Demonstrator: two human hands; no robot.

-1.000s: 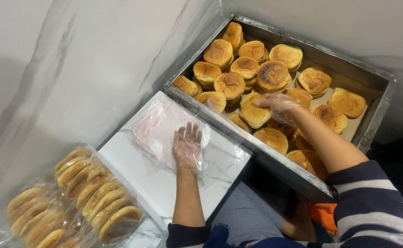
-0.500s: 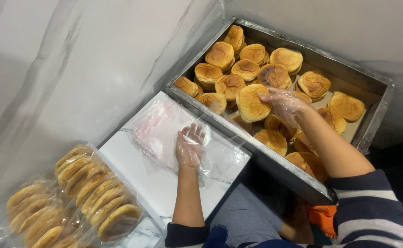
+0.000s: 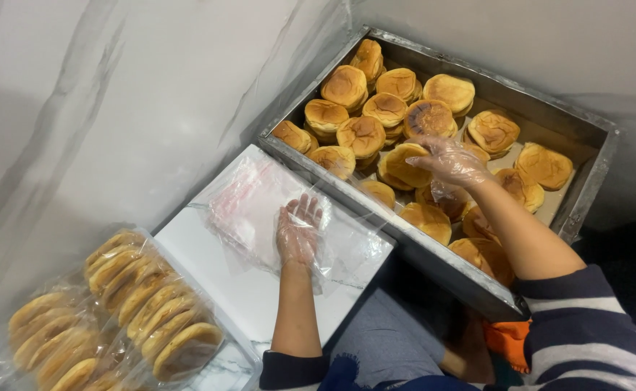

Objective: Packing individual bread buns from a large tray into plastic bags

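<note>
One bun is pinched between the thumb and fingers of the gloved right hand and is held just above the other buns, near the middle of the metal tray. The left hand, also in a thin clear glove, is laid with its fingers spread on a stack of clear plastic bags, which lies on the white tabletop just beside the near rim of the tray. No bag is gripped; the palm is only pressed flat against the top sheet.

The step in hand is judged to be the lifting of a single bun out of the tray, with bagging not yet begun. For the next move, a bag mouth would have to be opened by the left hand, and the bun would have to be carried over the tray rim toward it without being squeezed out of shape.

Many more buns are stacked in loose piles inside the tray, mostly toward its far side. Well apart from the tray, at the near left edge of the tabletop, two filled bags of buns are set side by side.
</note>
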